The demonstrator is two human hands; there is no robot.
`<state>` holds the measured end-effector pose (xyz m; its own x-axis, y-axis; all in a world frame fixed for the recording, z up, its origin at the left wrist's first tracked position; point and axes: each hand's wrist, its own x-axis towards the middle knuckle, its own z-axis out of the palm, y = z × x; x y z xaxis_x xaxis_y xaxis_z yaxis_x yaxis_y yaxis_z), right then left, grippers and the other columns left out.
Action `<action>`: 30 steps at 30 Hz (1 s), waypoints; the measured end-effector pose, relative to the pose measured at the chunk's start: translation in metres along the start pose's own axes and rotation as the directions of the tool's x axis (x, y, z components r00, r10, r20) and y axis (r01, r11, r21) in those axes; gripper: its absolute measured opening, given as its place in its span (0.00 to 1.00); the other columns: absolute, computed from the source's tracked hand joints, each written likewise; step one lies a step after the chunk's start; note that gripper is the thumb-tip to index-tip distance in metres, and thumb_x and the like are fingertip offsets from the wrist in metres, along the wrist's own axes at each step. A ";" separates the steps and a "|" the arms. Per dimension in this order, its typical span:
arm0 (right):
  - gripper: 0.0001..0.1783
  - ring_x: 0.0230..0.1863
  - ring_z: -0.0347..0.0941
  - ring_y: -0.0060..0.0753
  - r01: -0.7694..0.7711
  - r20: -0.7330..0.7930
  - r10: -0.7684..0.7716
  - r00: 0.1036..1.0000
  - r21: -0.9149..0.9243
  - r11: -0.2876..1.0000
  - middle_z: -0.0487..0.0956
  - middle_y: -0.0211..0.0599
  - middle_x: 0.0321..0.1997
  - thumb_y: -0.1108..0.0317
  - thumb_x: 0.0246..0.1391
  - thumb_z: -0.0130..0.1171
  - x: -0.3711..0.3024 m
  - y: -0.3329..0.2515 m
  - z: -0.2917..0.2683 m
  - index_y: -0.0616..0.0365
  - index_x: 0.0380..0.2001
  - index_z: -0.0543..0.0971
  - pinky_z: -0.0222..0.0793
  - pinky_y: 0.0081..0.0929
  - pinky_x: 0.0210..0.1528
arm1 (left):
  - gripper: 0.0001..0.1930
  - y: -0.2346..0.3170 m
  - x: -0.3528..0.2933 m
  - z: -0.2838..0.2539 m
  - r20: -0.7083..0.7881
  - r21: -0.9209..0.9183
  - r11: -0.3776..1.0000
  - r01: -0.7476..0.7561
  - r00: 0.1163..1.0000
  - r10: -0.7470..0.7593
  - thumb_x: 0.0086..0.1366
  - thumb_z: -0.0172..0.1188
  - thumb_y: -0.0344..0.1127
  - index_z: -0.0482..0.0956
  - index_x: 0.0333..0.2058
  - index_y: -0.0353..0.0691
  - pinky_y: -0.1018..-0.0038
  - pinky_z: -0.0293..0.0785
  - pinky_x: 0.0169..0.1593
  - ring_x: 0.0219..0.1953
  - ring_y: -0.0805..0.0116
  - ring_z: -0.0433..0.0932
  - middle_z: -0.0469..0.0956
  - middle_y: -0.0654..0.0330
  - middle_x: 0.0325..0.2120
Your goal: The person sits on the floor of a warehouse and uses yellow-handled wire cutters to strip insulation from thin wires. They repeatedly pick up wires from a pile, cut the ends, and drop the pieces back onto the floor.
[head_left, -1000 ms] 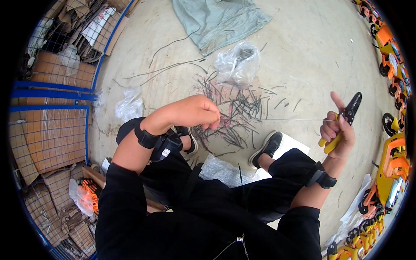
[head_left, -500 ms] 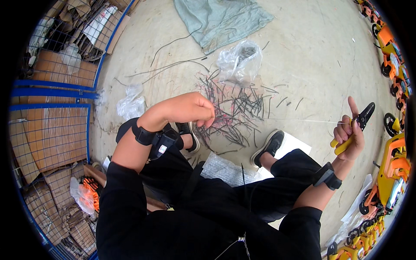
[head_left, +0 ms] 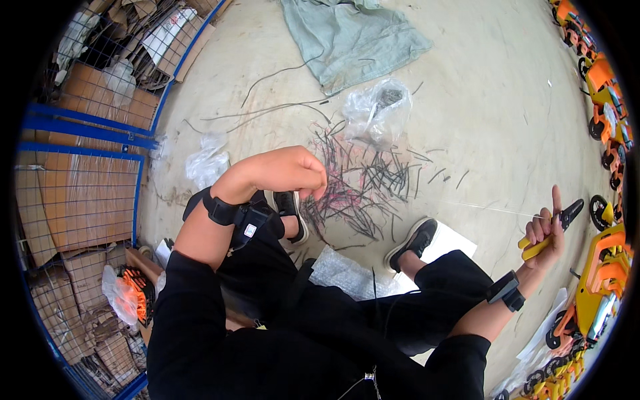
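My left hand (head_left: 290,172) is closed in a fist above the near side of a pile of cut black wires (head_left: 363,180) on the floor; what its fingers hold, if anything, is hidden. Far out to the right, my right hand (head_left: 548,233) is closed around wire strippers with yellow handles (head_left: 533,249) and black jaws (head_left: 572,213), its index finger pointing up. A thin pale strand (head_left: 497,208) runs leftward from my right hand; its left end fades from sight against the floor and wires. Pink bits lie among the black pieces.
Clear plastic bags (head_left: 380,110) lie by the pile, with a grey-green cloth sack (head_left: 360,47) beyond. Bubble wrap (head_left: 347,275) sits between my feet. Blue mesh cages (head_left: 80,200) of cardboard stand left; yellow-orange balance bikes (head_left: 603,267) line the right.
My right hand has moved down and slightly right with the wire strippers. My left hand stays closed in nearly the same place. The view has shifted a little.
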<state>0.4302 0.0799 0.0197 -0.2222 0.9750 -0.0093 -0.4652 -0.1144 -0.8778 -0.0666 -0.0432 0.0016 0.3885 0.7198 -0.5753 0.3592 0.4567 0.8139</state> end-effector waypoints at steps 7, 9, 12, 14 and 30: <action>0.34 0.18 0.50 0.13 0.082 -0.047 -0.079 0.996 0.051 0.995 0.56 0.22 0.21 0.66 0.61 0.49 0.001 -0.005 -0.019 0.66 0.67 0.52 0.52 0.12 0.18 | 0.11 -0.008 -0.010 -0.011 -0.095 -0.025 0.999 0.024 0.995 -0.027 0.57 0.50 0.33 0.81 0.26 0.35 0.80 0.66 0.28 0.23 0.80 0.71 0.77 0.66 0.20; 0.34 0.18 0.50 0.13 0.145 -0.012 -0.144 0.989 0.099 0.985 0.56 0.22 0.21 0.67 0.62 0.48 0.004 -0.013 -0.046 0.66 0.67 0.52 0.52 0.13 0.19 | 0.11 -0.020 -0.012 -0.025 -0.170 -0.031 0.999 0.040 0.984 -0.045 0.57 0.50 0.32 0.81 0.26 0.35 0.80 0.66 0.27 0.22 0.80 0.71 0.77 0.66 0.21; 0.33 0.19 0.50 0.13 0.089 -0.078 -0.086 0.993 0.038 0.995 0.54 0.20 0.21 0.68 0.62 0.47 0.003 -0.010 -0.040 0.66 0.67 0.53 0.52 0.13 0.19 | 0.10 -0.010 -0.011 -0.027 -0.259 -0.046 0.998 0.045 0.964 -0.055 0.62 0.55 0.34 0.82 0.31 0.35 0.81 0.66 0.27 0.21 0.81 0.70 0.77 0.66 0.21; 0.32 0.19 0.49 0.13 0.016 -0.171 -0.023 0.985 -0.038 0.999 0.53 0.20 0.21 0.67 0.61 0.48 0.005 0.005 -0.018 0.66 0.66 0.55 0.51 0.13 0.20 | 0.09 -0.011 -0.006 -0.025 -0.318 -0.065 0.998 0.006 0.948 -0.027 0.63 0.57 0.35 0.82 0.33 0.35 0.82 0.66 0.26 0.21 0.80 0.70 0.79 0.65 0.22; 0.24 0.20 0.56 0.14 -0.461 -0.043 0.461 0.886 -0.187 0.868 0.62 0.22 0.22 0.68 0.58 0.52 0.010 0.050 0.093 0.66 0.57 0.68 0.53 0.16 0.22 | 0.10 -0.031 0.087 0.054 -0.111 0.407 0.905 0.120 0.991 -0.081 0.59 0.64 0.37 0.81 0.30 0.34 0.75 0.74 0.29 0.22 0.72 0.78 0.82 0.60 0.22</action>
<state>0.3248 0.0660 0.0199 -0.3744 0.8195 -0.4339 -0.1413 -0.5129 -0.8467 0.0017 -0.0225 -0.0781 0.2618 0.7338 -0.6269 0.7174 0.2865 0.6350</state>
